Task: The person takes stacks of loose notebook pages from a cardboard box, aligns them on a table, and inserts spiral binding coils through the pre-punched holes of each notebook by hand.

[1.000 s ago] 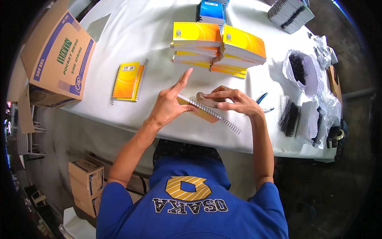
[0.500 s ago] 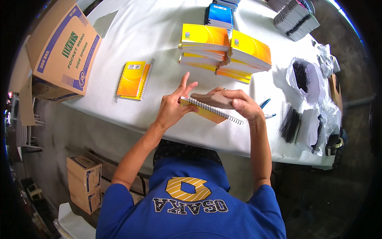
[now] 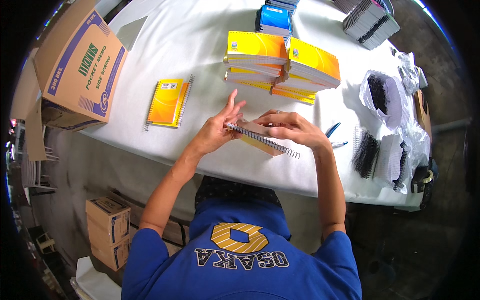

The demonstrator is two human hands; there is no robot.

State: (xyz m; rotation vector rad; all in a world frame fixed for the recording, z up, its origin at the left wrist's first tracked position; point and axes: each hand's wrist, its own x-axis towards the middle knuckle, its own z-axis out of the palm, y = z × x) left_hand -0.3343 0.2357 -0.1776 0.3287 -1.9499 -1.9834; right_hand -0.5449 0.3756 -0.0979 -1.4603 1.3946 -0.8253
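Above the table's near edge, my left hand (image 3: 211, 134) grips the left end of a small yellow spiral notebook (image 3: 261, 144), thumb below and forefinger raised. A metal coil (image 3: 291, 152) runs along the notebook's upper edge, its loose end sticking out past the right corner. In my right hand (image 3: 296, 128) is a flat brown pad (image 3: 252, 127), closed under the fingers and lying against the coil. My right fingers partly hide the pad. To the left lie yellow notebooks (image 3: 167, 102) with coils on their sides.
Yellow notepad stacks (image 3: 257, 45) stand beyond my hands, with blue notebooks (image 3: 275, 17) behind. Blue-handled pliers (image 3: 332, 130) lie right of my right hand. Farther right are dark coils (image 3: 366, 159) and plastic bags (image 3: 382, 100). An open carton (image 3: 82, 75) stands at the left.
My right hand has moved left and turned flatter, bringing the brown pad down along the coil. The coil's loose end has shifted slightly left. My left hand keeps its hold.
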